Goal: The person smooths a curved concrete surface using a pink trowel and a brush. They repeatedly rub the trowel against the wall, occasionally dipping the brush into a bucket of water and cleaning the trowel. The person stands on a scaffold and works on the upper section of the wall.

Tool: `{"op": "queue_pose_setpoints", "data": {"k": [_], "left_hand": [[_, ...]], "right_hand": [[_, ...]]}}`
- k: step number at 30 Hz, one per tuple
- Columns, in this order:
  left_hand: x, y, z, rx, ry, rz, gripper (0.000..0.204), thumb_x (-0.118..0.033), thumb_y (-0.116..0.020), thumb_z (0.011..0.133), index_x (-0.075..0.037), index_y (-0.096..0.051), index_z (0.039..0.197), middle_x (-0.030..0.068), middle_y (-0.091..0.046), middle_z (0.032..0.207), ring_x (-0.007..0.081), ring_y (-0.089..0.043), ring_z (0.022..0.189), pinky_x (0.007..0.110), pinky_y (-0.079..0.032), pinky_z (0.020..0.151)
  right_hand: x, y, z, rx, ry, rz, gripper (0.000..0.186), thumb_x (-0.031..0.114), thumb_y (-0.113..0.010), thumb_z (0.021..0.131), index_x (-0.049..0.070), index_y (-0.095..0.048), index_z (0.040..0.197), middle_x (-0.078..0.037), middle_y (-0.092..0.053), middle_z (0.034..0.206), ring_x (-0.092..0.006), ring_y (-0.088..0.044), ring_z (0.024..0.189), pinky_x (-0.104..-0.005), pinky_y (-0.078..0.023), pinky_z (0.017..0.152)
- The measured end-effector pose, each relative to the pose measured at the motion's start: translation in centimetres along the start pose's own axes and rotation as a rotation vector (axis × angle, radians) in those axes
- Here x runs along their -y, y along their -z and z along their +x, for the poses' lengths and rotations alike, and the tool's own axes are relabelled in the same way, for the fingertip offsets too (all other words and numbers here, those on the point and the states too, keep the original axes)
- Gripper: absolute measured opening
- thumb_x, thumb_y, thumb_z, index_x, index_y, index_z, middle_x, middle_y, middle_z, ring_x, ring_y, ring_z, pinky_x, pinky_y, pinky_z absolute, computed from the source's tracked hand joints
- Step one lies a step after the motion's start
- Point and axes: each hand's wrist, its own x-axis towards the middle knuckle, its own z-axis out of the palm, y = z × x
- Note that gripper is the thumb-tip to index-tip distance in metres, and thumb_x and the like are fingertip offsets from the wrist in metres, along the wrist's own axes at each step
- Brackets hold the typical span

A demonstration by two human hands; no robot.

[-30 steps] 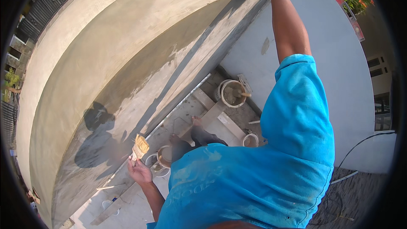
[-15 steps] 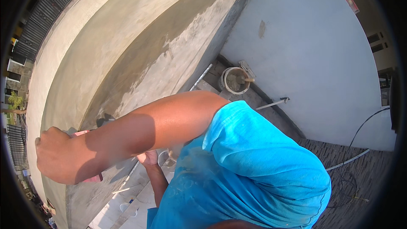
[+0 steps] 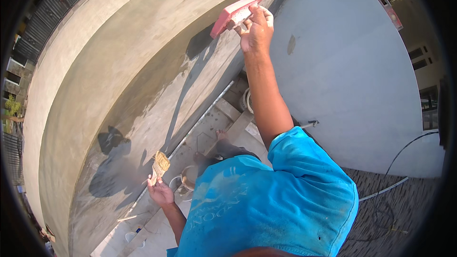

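My right hand (image 3: 257, 31) is raised at the upper middle, its fingers wrapped round the grip of a pink plastering float (image 3: 235, 13). The float is tilted near the upper part of the cement-rendered wall (image 3: 157, 119); whether its face touches the wall I cannot tell. A dark damp band (image 3: 138, 88) runs along this wall, with paler, rougher render below it. Low on the left, my left hand (image 3: 161, 192) is closed on the handle of a wide brush (image 3: 161, 165), its yellowish bristles pointing up and apart from the wall.
A smooth pale wall (image 3: 342, 76) meets the rendered one in a corner on the right. Beside my body stands a bucket (image 3: 189, 176); another bucket (image 3: 246, 100) is partly hidden behind my right arm. A long straight strip (image 3: 204, 115) lies along the wall's foot. A black cable (image 3: 397, 154) hangs right.
My right hand has swept from the far left to the upper middle with the float. My left hand and its brush, mostly hidden behind the right arm before, now show.
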Motion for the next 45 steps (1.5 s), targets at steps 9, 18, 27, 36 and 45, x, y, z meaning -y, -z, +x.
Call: {"op": "queue_pose_setpoints", "data": {"k": [9,18,27,36,45], "left_hand": [[0.2,0.4,-0.4,-0.082,-0.010,-0.032,0.029,-0.021,-0.053,0.105,0.001,-0.062,0.121,0.0185,-0.069,0.118,0.0267,-0.072,0.097,0.032,-0.064,0.085],[-0.3,1.4,0.0,-0.069,0.000,0.018,0.029,-0.022,-0.055,0.104,0.001,-0.059,0.122,0.0196,-0.069,0.114,0.0262,-0.071,0.095,0.031,-0.063,0.083],[0.5,1.0,0.0,-0.096,0.003,0.026,0.027,-0.023,-0.055,0.104,-0.001,-0.061,0.119,0.0191,-0.069,0.112,0.0248,-0.071,0.094,0.031,-0.064,0.083],[0.4,2.5,-0.9,-0.025,0.027,-0.091,0.026,-0.018,-0.054,0.104,0.000,-0.062,0.121,0.0200,-0.069,0.118,0.0255,-0.071,0.099,0.031,-0.063,0.087],[1.3,-2.3,-0.9,-0.009,-0.065,-0.154,0.026,-0.019,-0.057,0.103,-0.002,-0.062,0.120,0.0168,-0.070,0.116,0.0243,-0.071,0.098,0.031,-0.064,0.082]], "right_hand": [[-4.6,-2.7,-5.3,0.029,-0.030,-0.038,0.036,0.006,-0.066,0.089,0.006,-0.043,0.116,-0.010,-0.060,0.094,-0.0150,-0.063,0.074,-0.0321,-0.052,0.048],[-4.7,-2.1,-12.9,0.141,-0.277,0.054,0.042,0.013,-0.066,0.094,0.010,-0.036,0.124,-0.008,-0.058,0.106,-0.0188,-0.063,0.090,-0.0429,-0.061,0.063],[-13.0,-0.7,-19.3,0.233,-0.358,-0.050,0.037,0.002,-0.063,0.092,0.009,-0.036,0.117,-0.009,-0.051,0.106,-0.0120,-0.060,0.085,-0.0334,-0.063,0.057],[-8.2,-2.9,-14.9,0.207,-0.230,0.000,0.038,0.007,-0.062,0.095,0.008,-0.033,0.120,-0.009,-0.055,0.101,-0.0135,-0.062,0.086,-0.0326,-0.061,0.057],[-15.6,9.7,-22.1,0.635,-0.354,-0.178,0.042,0.002,-0.075,0.087,0.007,-0.046,0.116,-0.005,-0.049,0.107,-0.0136,-0.056,0.100,-0.0301,-0.055,0.078]]}}
